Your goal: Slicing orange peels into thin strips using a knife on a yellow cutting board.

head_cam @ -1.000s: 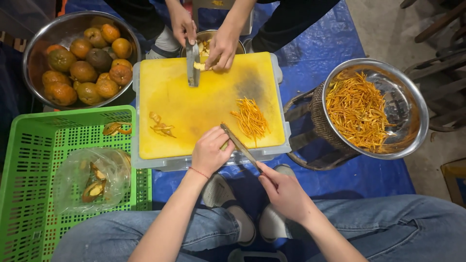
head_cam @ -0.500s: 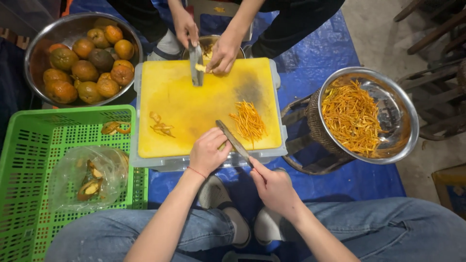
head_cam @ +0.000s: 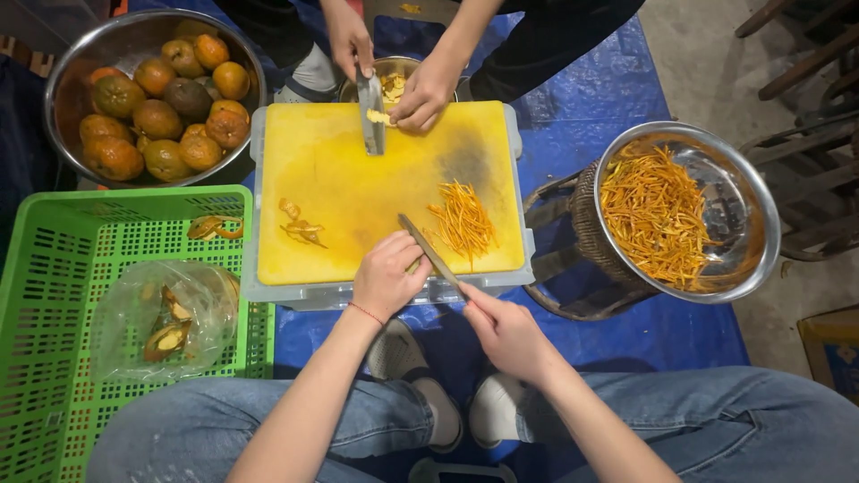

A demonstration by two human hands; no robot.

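In the lower middle of the frame, the right hand point(head_cam: 508, 333) is gripping the handle of a slim, long-bladed kitchen knife point(head_cam: 428, 249), its fingers curled shut around the handle so that the handle itself is hidden, while the blade is slanting up and to the left over the near edge of a square yellow plastic cutting board point(head_cam: 358, 179). The left hand point(head_cam: 386, 277) is resting loosely curled at the board's near edge, just left of the blade and touching it; whether it is pinching anything beneath its fingers cannot be told. Just right of the knife tip, a small heap of thin orange peel strips point(head_cam: 463, 220) is lying on the board, and a few curled scraps of peel point(head_cam: 300, 225) are lying toward the board's left side. At the top of the frame, another person's two hands point(head_cam: 420, 92) are working at the far edge of the board, one holding a broad metal blade point(head_cam: 370, 109) upright on it. In the upper left, a round steel bowl point(head_cam: 63, 76) is holding whole green-orange citrus fruits. On the right, a second round steel bowl point(head_cam: 753, 215) is holding a big pile of shredded orange peel. At the lower left, a green plastic crate point(head_cam: 45, 295) is holding a clear plastic bag with peel pieces.
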